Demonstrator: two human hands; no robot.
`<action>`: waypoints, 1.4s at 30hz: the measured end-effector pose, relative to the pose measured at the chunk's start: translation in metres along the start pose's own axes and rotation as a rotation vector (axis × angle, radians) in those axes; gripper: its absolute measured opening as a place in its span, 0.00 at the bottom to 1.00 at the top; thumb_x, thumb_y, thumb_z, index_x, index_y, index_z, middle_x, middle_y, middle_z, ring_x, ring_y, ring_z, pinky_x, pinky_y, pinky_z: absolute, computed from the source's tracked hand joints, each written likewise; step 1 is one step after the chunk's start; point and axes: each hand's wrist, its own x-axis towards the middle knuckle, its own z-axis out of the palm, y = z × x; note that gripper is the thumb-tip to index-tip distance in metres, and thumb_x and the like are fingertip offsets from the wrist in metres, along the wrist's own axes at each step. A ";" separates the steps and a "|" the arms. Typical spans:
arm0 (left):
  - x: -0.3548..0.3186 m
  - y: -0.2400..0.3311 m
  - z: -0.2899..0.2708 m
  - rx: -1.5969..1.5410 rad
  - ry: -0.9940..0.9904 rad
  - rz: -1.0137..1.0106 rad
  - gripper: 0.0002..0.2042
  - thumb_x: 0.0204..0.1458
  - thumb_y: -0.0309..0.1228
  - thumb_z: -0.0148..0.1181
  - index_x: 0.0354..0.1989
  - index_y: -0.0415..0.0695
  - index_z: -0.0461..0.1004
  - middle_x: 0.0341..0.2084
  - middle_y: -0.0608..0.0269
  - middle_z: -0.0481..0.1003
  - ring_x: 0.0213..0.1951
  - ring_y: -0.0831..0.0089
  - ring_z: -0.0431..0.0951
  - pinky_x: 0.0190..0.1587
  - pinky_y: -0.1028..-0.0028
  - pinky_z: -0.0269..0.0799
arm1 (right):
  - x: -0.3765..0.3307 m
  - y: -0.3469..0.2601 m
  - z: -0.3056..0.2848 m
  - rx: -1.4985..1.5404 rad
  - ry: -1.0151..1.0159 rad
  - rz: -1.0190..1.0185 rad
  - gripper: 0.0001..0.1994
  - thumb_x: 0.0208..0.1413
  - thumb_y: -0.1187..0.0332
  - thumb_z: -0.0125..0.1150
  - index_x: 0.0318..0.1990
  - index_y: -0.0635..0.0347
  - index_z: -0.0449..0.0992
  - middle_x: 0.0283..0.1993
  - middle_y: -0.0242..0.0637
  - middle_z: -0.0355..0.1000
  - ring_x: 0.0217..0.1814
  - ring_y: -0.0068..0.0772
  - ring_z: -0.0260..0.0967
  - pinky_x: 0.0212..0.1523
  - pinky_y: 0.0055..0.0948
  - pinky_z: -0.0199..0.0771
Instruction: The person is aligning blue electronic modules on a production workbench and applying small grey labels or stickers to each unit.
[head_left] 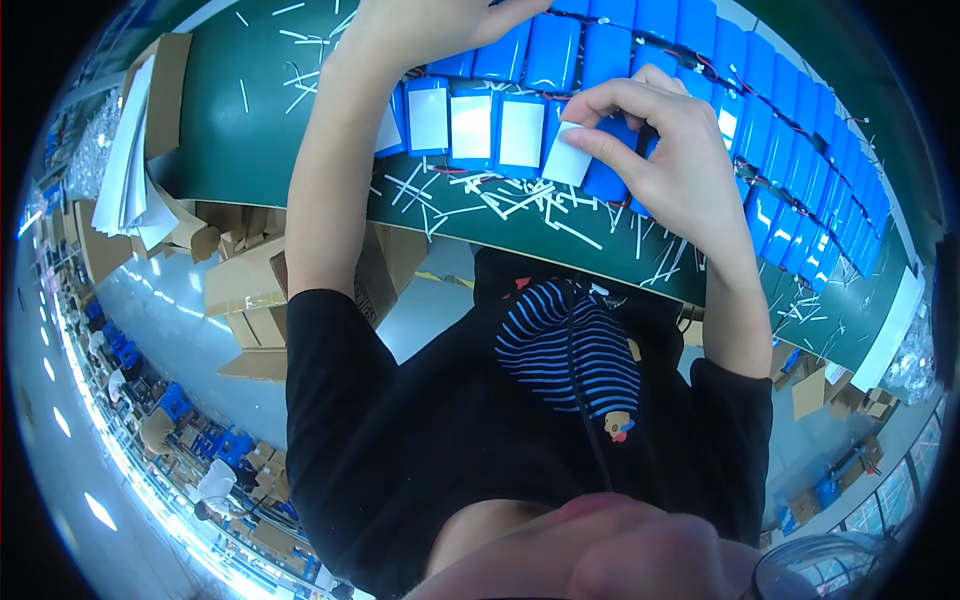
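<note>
White rectangular paper label (568,160) pinched in my right hand (668,150), left hand (420,30) fingers unclear, steadying blue shrink-wrapped battery packs (553,50); labelling underway, pressing flat next, I judge.

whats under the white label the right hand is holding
A blue battery pack sits beneath the white label pinched in the right hand. Its lower edge shows on the green table; the part behind the label and fingers is covered.
</note>
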 end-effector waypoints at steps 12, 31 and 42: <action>0.003 -0.003 0.003 0.094 0.111 0.091 0.27 0.51 0.30 0.68 0.62 0.65 0.76 0.66 0.58 0.64 0.66 0.53 0.65 0.64 0.60 0.67 | -0.001 0.011 0.013 -0.106 0.045 -0.060 0.07 0.55 0.65 0.75 0.39 0.55 0.86 0.38 0.33 0.79 0.40 0.28 0.68 0.46 0.29 0.69; 0.011 0.020 -0.001 -0.351 0.331 0.042 0.34 0.48 0.25 0.66 0.67 0.54 0.67 0.67 0.47 0.60 0.65 0.50 0.66 0.63 0.58 0.67 | -0.004 0.017 0.020 -0.119 0.177 -0.112 0.15 0.54 0.68 0.74 0.50 0.51 0.82 0.43 0.30 0.78 0.49 0.31 0.68 0.53 0.29 0.67; 0.013 0.021 -0.005 -1.808 0.296 -0.056 0.54 0.50 0.19 0.64 0.80 0.54 0.33 0.71 0.35 0.55 0.65 0.42 0.70 0.53 0.55 0.82 | 0.003 0.009 -0.002 0.378 0.394 -0.019 0.16 0.52 0.76 0.72 0.50 0.56 0.82 0.38 0.33 0.80 0.36 0.27 0.70 0.41 0.25 0.70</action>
